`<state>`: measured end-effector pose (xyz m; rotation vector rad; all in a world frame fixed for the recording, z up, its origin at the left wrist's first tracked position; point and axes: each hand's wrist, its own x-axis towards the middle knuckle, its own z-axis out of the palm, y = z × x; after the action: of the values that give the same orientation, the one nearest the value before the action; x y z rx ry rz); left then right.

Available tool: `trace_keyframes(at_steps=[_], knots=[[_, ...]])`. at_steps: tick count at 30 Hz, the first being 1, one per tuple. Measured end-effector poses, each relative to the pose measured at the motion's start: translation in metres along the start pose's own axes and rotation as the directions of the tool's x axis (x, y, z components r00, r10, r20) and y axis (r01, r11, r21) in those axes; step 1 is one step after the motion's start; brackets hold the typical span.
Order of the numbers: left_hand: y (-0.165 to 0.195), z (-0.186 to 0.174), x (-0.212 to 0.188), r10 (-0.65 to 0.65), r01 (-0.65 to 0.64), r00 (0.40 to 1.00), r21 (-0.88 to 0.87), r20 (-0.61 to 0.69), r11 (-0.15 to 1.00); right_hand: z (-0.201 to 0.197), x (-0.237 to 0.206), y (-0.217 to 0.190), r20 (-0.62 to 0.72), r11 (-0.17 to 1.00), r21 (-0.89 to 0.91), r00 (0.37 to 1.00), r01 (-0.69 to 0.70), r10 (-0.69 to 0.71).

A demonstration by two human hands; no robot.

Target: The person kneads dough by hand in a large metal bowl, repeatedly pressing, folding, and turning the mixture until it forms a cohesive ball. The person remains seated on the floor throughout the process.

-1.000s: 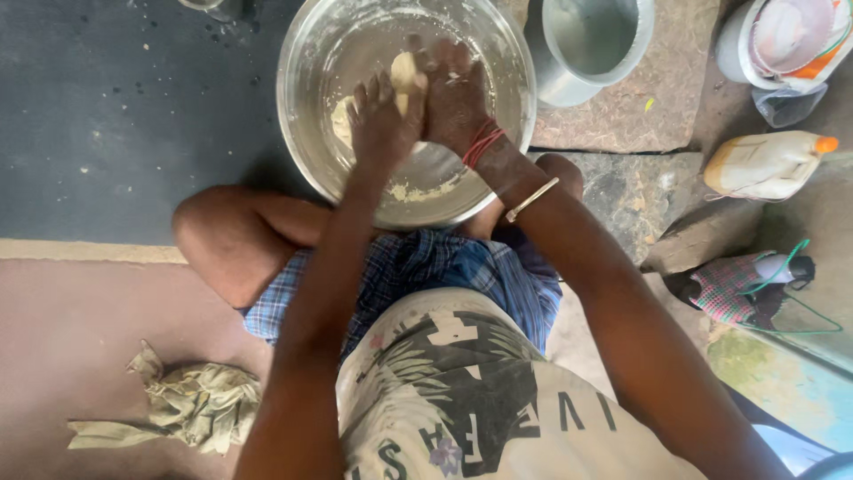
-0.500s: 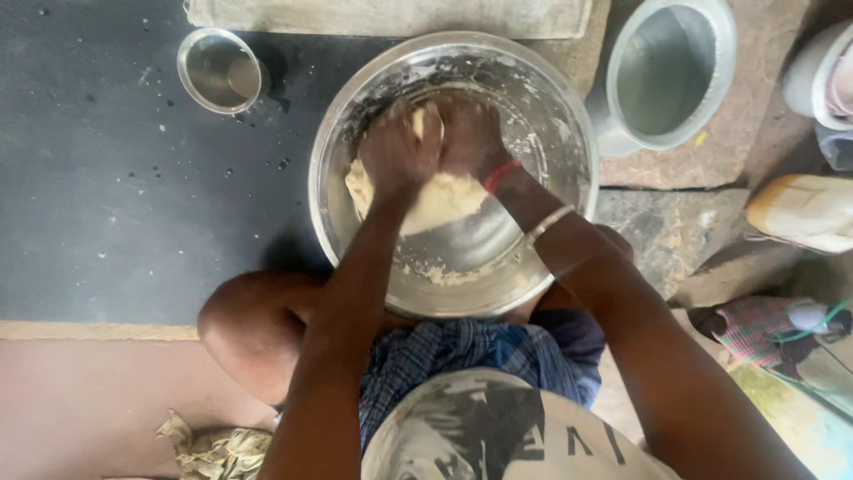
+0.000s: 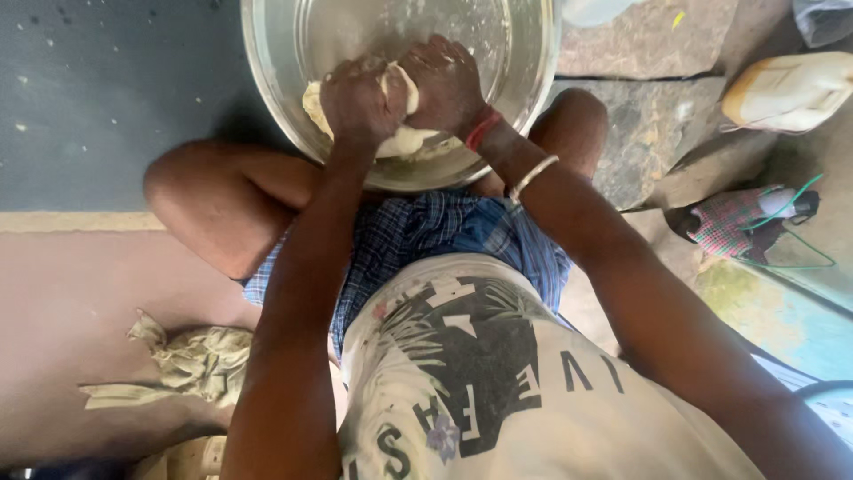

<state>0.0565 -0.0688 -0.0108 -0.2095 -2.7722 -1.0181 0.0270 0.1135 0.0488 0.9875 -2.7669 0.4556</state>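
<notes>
Head view: we see one steel bowl (image 3: pixel 284 80) on the floor between our knees, with one lump of pale dough (image 3: pixel 400 138) in its near side. Two hands are in it, both on the dough: left hand (image 3: pixel 360 102) fisted, grip closed and pressing down; right hand (image 3: pixel 444 84) curled over the top, grip closed on the same lump, touching the left. One red band and one metal bangle (image 3: pixel 533 176) sit on the right wrist. One crumpled rag (image 3: pixel 191 364) lies lower left, one plastic jug (image 3: pixel 786 89) upper right.
</notes>
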Motion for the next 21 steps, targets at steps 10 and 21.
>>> trace_keyframes(at_steps=[10, 21], knots=[[0.079, -0.035, -0.027, -0.196, 0.169, 0.842, 0.1, 0.503, 0.981, -0.059, -0.065, -0.047, 0.211, 0.956, 0.19, 0.96, -0.222, 0.181], [0.041, 0.011, 0.062, -0.17, 0.114, 0.906, 0.162, 0.389, 0.98, -0.025, 0.022, 0.039, 0.69, 0.892, 0.042, 0.658, -0.451, 0.301]])
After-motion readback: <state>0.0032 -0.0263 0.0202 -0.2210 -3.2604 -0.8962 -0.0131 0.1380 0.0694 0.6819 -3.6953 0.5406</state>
